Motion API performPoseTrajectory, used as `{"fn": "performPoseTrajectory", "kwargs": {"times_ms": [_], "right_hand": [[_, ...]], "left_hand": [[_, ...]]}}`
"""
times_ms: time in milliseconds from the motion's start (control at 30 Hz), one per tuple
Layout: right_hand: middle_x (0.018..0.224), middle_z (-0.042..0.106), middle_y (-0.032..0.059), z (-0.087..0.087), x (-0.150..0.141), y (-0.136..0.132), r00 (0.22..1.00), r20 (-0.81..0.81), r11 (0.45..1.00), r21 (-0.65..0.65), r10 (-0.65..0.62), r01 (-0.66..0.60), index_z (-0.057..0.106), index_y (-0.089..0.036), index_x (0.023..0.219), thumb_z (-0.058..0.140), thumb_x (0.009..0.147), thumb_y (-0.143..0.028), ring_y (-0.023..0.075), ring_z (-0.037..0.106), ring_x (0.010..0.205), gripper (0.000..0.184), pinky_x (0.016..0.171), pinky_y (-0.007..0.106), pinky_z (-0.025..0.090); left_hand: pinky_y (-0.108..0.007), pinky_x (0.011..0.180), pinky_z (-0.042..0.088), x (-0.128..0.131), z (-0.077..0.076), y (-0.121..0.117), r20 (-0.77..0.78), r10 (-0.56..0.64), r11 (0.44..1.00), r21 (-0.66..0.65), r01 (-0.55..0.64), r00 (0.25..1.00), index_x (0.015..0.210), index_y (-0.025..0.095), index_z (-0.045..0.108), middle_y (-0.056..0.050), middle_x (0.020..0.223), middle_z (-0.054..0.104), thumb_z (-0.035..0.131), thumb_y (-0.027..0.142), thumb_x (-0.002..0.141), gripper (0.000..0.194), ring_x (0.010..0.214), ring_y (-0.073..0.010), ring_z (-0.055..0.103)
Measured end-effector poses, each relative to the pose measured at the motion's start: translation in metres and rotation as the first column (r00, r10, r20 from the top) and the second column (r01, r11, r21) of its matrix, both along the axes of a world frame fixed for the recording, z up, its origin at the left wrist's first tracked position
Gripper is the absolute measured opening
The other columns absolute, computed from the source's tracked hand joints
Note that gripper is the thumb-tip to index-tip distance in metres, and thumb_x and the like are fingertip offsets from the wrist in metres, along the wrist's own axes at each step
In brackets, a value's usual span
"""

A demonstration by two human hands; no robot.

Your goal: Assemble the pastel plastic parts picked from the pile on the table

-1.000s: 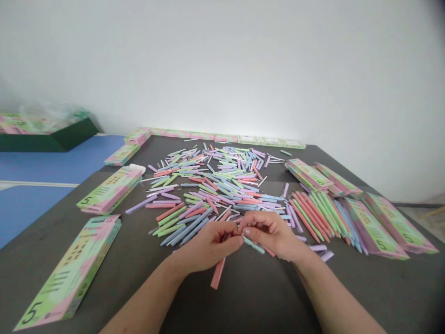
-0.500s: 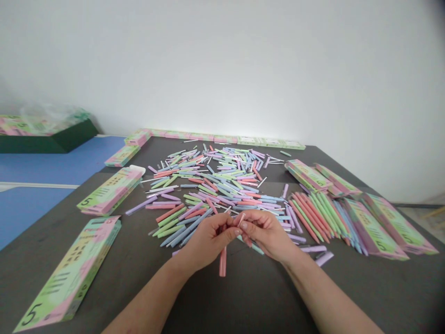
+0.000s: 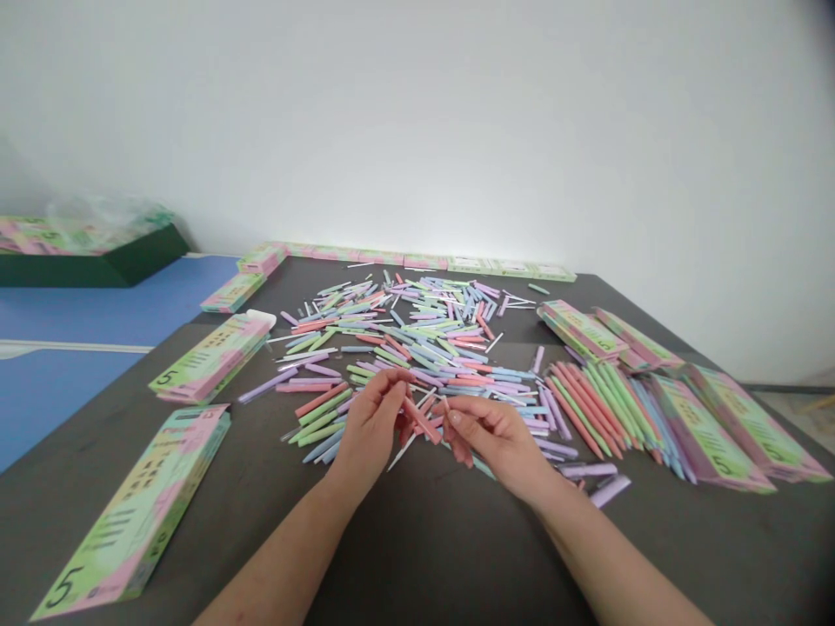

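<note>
While both forearms reach in over the dark worktop [image 3: 417, 556], the left hand [image 3: 371, 426] and right hand [image 3: 496, 439] work close together above the near edge of a loose heap of pastel pens [image 3: 417, 339]. The left hand's fingers [image 3: 384, 391] curl closed, pinching what looks like a pink pen barrel [image 3: 421, 420], which slants down toward the right hand. A thin white stick [image 3: 403, 452] runs out below them, its upper end hidden behind the fingers. The right hand's fingers [image 3: 464, 416] stand partly open, their tips just beside the barrel's end, though contact cannot be told. A light, steady pinch near one end seems best for so slim a piece, keeping it from rolling. Printed boxes [image 3: 136, 513] lie at the left, and neat rows of pens [image 3: 587, 409] at the right.
</note>
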State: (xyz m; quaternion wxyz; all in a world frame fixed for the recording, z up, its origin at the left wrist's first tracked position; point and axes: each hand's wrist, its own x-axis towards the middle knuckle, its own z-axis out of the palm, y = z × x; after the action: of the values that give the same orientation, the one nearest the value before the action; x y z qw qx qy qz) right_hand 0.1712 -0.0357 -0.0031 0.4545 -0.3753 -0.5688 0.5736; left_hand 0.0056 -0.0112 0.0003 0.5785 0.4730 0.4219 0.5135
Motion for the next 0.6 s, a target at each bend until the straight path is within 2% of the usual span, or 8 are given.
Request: {"fn": "performPoseTrajectory", "kwargs": {"times_ms": [133, 233, 433, 600], "right_hand": [[0.066, 0.056, -0.0017, 0.004, 0.003, -0.004, 0.996, 0.069, 0.991, 0.124, -0.056, 0.047, 0.065, -0.018, 0.106, 0.054, 0.09, -0.031, 0.0065, 0.049, 0.051, 0.023, 0.047, 0.019, 0.039], [0.068, 0.056, -0.0019, 0.008, 0.003, -0.005, 0.992, 0.094, 0.986, 0.156, -0.079, 0.063, 0.062, -0.018, 0.107, 0.053, 0.09, -0.028, 0.0066, 0.049, 0.052, 0.021, 0.048, 0.019, 0.039], [0.065, 0.054, -0.0037, 0.012, 0.0, -0.006, 0.989, 0.131, 0.99, 0.131, -0.072, 0.054, 0.057, -0.018, 0.099, 0.054, 0.088, -0.022, 0.0063, 0.049, 0.052, 0.012, 0.048, 0.018, 0.038], [0.06, 0.052, -0.0055, 0.008, -0.002, -0.005, 0.986, 0.145, 0.993, 0.092, -0.087, 0.074, 0.056, -0.018, 0.096, 0.055, 0.086, -0.022, 0.006, 0.046, 0.048, 0.011, 0.046, 0.018, 0.036]], "left_hand": [[-0.018, 0.038, 0.04, -0.002, -0.004, 0.005, 0.073, 0.089, 0.995, 0.042, -0.092, 0.993, 0.097, 0.018, 0.056, 0.004, 0.068, 0.052, 0.057, 0.036, 0.083, 0.023, 0.043, -0.0057, 0.049], [-0.019, 0.041, 0.045, -0.006, -0.007, 0.007, 0.124, 0.137, 0.986, 0.079, -0.148, 0.983, 0.097, 0.018, 0.057, 0.004, 0.073, 0.054, 0.06, 0.035, 0.082, 0.023, 0.046, -0.0057, 0.053], [-0.018, 0.044, 0.045, -0.008, -0.009, 0.01, 0.171, 0.152, 0.978, 0.116, -0.173, 0.973, 0.095, 0.017, 0.059, 0.003, 0.076, 0.054, 0.06, 0.034, 0.083, 0.021, 0.05, -0.0054, 0.054], [-0.02, 0.046, 0.046, -0.006, -0.005, 0.006, 0.066, 0.157, 0.974, 0.153, -0.165, 0.985, 0.097, 0.018, 0.057, 0.003, 0.074, 0.054, 0.057, 0.034, 0.085, 0.021, 0.049, -0.0062, 0.055]]}}
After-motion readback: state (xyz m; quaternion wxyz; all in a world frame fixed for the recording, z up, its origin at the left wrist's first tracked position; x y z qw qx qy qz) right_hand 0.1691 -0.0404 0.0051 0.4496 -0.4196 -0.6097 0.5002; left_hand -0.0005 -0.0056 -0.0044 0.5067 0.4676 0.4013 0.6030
